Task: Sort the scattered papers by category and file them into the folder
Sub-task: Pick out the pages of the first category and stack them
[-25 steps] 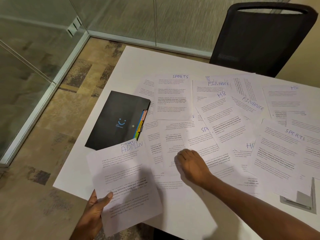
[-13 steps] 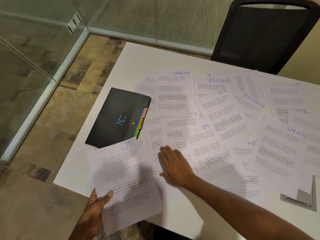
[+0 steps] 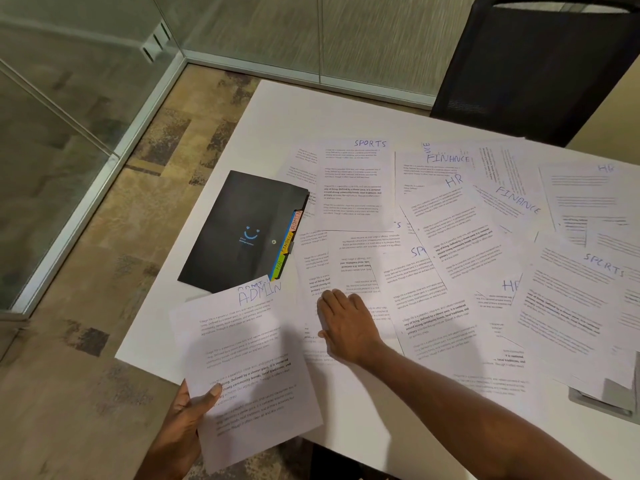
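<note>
A black folder (image 3: 239,233) with coloured tabs lies shut near the white table's left edge. Scattered printed sheets cover the table, headed SPORTS (image 3: 356,185), FINANCE (image 3: 512,199) and HR (image 3: 453,216). My left hand (image 3: 180,431) grips a small stack of sheets headed ADMIN (image 3: 249,368) at its lower left corner, thumb on top, held over the table's near corner. My right hand (image 3: 346,323) lies flat with straight fingers on an upside-down sheet (image 3: 356,268) just right of the ADMIN stack.
A black mesh office chair (image 3: 540,67) stands behind the white table (image 3: 311,112). Glass partition walls with metal frames (image 3: 104,161) run along the left and back. A grey object (image 3: 609,400) lies under the papers at the table's right edge. Patterned carpet lies to the left.
My right hand slid left across the papers and flattened from a curled pose, and now rests beside the ADMIN stack. The left hand and its stack stayed in place.
</note>
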Demonstrator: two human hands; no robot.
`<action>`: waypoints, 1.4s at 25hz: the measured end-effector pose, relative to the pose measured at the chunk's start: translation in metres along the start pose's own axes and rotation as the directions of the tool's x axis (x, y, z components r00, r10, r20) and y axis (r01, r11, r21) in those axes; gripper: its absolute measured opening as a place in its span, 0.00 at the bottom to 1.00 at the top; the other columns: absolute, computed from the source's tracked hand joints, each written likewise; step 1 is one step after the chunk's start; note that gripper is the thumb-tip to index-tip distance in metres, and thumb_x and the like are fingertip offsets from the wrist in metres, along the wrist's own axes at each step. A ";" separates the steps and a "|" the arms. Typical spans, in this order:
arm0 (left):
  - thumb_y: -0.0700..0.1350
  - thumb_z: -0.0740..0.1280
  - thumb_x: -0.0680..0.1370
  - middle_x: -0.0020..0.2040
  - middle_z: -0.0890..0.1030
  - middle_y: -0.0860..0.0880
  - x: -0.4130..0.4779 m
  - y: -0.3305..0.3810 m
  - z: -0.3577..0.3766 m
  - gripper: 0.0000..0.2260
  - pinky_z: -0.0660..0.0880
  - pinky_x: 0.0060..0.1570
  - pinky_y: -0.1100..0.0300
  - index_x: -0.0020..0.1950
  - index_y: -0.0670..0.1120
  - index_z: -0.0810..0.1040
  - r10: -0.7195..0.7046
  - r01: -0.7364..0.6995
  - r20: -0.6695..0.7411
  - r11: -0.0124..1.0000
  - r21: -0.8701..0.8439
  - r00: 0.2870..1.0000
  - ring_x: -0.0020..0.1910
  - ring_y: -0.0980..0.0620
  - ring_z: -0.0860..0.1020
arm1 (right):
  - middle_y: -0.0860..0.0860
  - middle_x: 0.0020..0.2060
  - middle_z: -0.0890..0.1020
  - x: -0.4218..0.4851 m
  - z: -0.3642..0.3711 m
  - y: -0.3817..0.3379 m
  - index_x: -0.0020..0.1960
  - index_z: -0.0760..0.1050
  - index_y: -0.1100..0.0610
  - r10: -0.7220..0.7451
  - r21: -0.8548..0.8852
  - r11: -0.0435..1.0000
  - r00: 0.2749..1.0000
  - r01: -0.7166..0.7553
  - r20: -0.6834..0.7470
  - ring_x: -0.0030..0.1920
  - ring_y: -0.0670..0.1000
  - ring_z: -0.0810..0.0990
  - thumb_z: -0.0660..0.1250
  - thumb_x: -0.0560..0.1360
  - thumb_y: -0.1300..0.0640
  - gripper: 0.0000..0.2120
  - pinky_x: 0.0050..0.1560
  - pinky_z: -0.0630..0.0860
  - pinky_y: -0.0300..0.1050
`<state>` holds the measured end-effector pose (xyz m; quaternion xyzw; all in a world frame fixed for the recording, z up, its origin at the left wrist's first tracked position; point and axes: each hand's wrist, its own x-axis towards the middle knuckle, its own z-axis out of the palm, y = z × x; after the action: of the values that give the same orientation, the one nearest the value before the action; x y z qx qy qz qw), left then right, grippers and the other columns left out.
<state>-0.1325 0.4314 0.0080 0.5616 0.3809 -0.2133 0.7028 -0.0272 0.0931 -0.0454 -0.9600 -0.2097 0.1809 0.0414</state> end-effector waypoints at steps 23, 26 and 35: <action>0.33 0.69 0.81 0.67 0.85 0.45 0.001 -0.013 0.000 0.25 0.72 0.72 0.34 0.75 0.52 0.77 0.007 -0.008 -0.052 1.000 -0.016 0.999 0.68 0.37 0.81 | 0.70 0.66 0.76 0.015 0.016 -0.021 0.72 0.68 0.71 0.047 -0.040 0.998 0.998 -0.046 0.043 0.63 0.72 0.75 0.59 0.84 0.50 0.27 0.68 0.72 0.67; 0.33 0.69 0.81 0.68 0.85 0.45 0.006 -0.014 -0.003 0.26 0.71 0.73 0.33 0.76 0.52 0.76 0.011 -0.012 -0.048 1.000 -0.010 0.999 0.69 0.37 0.80 | 0.67 0.62 0.76 0.016 0.016 -0.015 0.73 0.66 0.69 0.007 -0.004 1.000 0.997 -0.008 -0.071 0.59 0.67 0.75 0.56 0.85 0.51 0.25 0.64 0.74 0.63; 0.34 0.71 0.80 0.69 0.84 0.46 0.011 -0.015 -0.003 0.27 0.68 0.76 0.32 0.76 0.53 0.76 0.034 -0.035 -0.050 0.999 -0.023 0.998 0.71 0.37 0.78 | 0.71 0.75 0.67 0.010 -0.002 0.000 0.84 0.46 0.69 -0.115 -0.076 0.990 0.992 0.118 0.041 0.75 0.72 0.68 0.58 0.81 0.63 0.36 0.73 0.73 0.63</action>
<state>-0.1372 0.4315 -0.0104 0.5650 0.3908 -0.1826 0.7034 -0.0179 0.0971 -0.0466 -0.9434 -0.2733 0.1875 0.0106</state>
